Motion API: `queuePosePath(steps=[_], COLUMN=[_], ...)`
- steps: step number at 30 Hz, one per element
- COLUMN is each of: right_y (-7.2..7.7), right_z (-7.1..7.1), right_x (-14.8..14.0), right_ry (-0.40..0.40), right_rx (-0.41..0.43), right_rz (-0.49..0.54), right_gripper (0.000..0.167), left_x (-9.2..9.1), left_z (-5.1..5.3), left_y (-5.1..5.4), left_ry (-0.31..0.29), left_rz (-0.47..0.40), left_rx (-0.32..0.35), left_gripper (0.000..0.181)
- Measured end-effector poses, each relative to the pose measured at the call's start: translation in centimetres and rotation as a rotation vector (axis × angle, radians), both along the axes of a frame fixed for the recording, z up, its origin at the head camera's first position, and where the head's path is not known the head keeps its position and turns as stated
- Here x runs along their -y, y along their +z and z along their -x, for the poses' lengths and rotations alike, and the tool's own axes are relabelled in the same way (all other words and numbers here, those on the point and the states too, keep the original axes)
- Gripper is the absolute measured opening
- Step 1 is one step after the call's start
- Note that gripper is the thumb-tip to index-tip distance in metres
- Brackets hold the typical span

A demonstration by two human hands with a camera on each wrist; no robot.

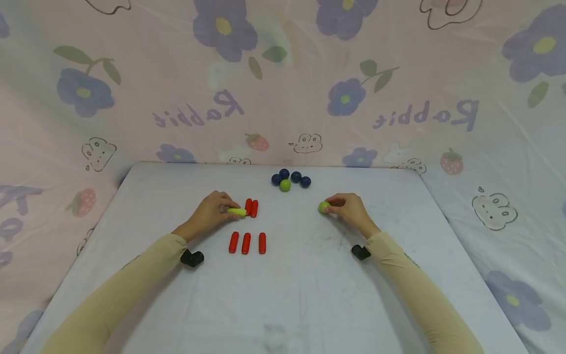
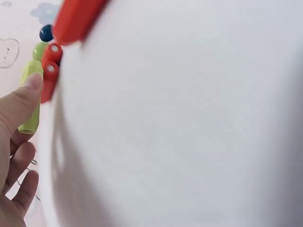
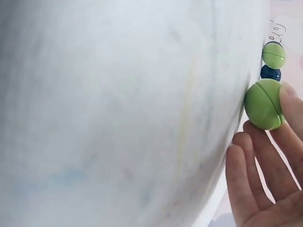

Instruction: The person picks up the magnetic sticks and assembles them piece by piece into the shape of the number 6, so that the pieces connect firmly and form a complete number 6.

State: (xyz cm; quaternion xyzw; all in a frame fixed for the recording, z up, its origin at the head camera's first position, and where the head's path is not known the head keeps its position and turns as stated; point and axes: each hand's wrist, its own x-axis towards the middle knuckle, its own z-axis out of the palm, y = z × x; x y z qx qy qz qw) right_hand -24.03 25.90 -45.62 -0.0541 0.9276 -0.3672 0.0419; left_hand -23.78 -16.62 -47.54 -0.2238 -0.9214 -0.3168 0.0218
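Observation:
In the head view my left hand (image 1: 215, 209) pinches a yellow-green ribbed cylinder (image 1: 237, 212) beside two red cylinders (image 1: 251, 207). The left wrist view shows the thumb lying along this yellow-green cylinder (image 2: 30, 101), with the red pair (image 2: 50, 71) just past it. Between thumb and fingertips, my right hand (image 1: 350, 210) holds a green ball (image 1: 324, 207); a seam runs round that ball (image 3: 263, 104) in the right wrist view. Three more red cylinders (image 1: 246, 243) lie in a row nearer the front. Whether the held things touch the table cannot be told.
At the back middle of the white table (image 1: 300, 305), several dark blue balls (image 1: 296, 177) cluster with another green ball (image 1: 285, 185). A patterned cloth (image 1: 283, 88) hangs behind the table and along its sides. Black wrist mounts (image 1: 192, 258) stick out below both forearms.

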Motion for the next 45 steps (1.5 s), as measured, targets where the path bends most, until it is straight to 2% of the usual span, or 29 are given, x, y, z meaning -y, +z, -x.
queuePosePath(steps=[7, 13, 22, 27, 31, 35, 40, 45], right_y=[0.1, -0.1, -0.2, -0.2, 0.0, 0.2, 0.3, 0.2], right_z=[0.1, 0.1, 0.1, 0.0, -0.1, -0.3, -0.2, -0.1], right_x=[0.1, 0.2, 0.3, 0.3, 0.2, 0.2, 0.1, 0.0], right_ry=[0.007, 0.012, 0.008, 0.009, 0.012, 0.04, 0.058, 0.059], right_rx=[-0.015, -0.023, -0.014, -0.011, 0.012, 0.024, 0.011, 0.004], right_rz=[0.0, -0.001, -0.003, -0.007, -0.008, -0.008, -0.025, -0.031], right_gripper=[0.034, 0.034, 0.037, 0.039, 0.042, 0.044, 0.041, 0.04], left_x=[-2.1, -4.9, -9.5, -12.1, -13.8, -15.0, -16.1, -16.9], left_z=[0.0, 0.6, 2.0, 2.2, 2.3, 2.5, 2.9, 3.2], left_y=[1.8, 2.4, 2.1, 2.3, 2.5, 2.2, 1.5, 1.2], left_ry=[-0.025, -0.076, -0.132, -0.163, -0.15, -0.131, -0.147, -0.166], left_rz=[-0.053, -0.072, -0.035, 0.012, 0.003, -0.015, -0.007, -0.041], left_rx=[0.027, 0.061, 0.127, 0.118, 0.141, 0.154, 0.131, 0.137], left_gripper=[0.028, 0.027, 0.029, 0.028, 0.027, 0.027, 0.026, 0.025])
